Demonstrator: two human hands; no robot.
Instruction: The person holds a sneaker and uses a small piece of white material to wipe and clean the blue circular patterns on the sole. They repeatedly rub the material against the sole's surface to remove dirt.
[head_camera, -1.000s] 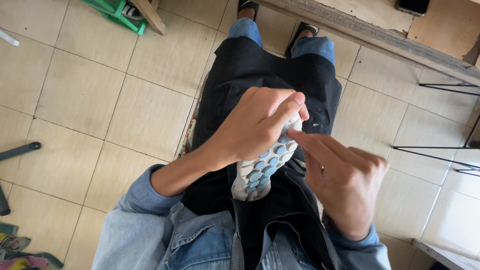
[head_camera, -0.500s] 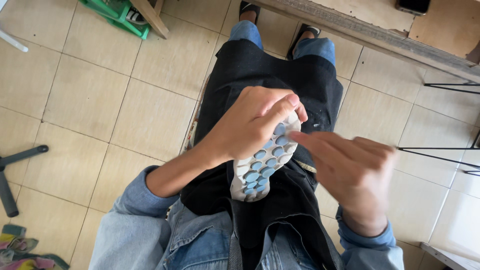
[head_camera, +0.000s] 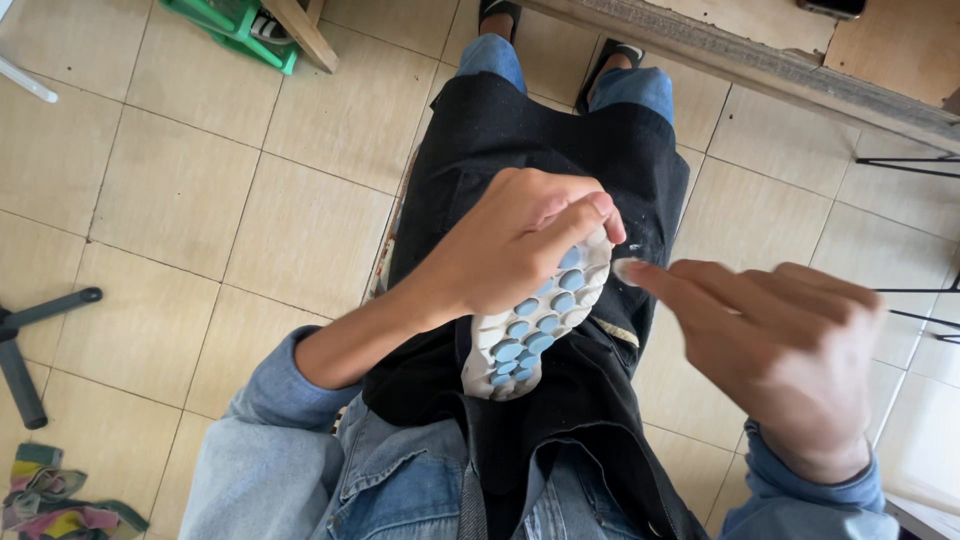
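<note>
Left hand (head_camera: 520, 245) is clamped over the toe end of a shoe (head_camera: 535, 325), sole up, white with light-blue round studs. The shoe rests on the lap over a black apron (head_camera: 540, 130), heel end pointing back toward the body.

Right hand (head_camera: 780, 350) holds nothing. Its index finger is stretched out and the other fingers are loosely curled. The fingertip sits right at the sole edge near the toe, just beside the left fingertips; whether it touches is hard to say, since the hand is motion-blurred. There's a pale smear on the fingertip, possibly glue, but I can't confirm that.

My read: the finger is working along the sole rim at the toe. To do it well:
- keep the left grip firm so the shoe doesn't roll on the lap
- run the finger along the seam in short strokes, with steady pressure
- keep the left fingertips clear of the edge being worked
- tilt the sole toward the eyes so the rim stays visible

Denim sleeves (head_camera: 290, 385) and jeans (head_camera: 400, 490) frame the bottom of the view.

Farther out: beige tiled floor (head_camera: 180, 190), a crumpled coloured rag (head_camera: 60, 500) bottom left, a black chair-base leg (head_camera: 30, 340) at left, a green plastic crate (head_camera: 235, 25) top left, sandalled feet (head_camera: 560, 35) at top, and a worn wooden bench edge (head_camera: 760, 65) top right.
</note>
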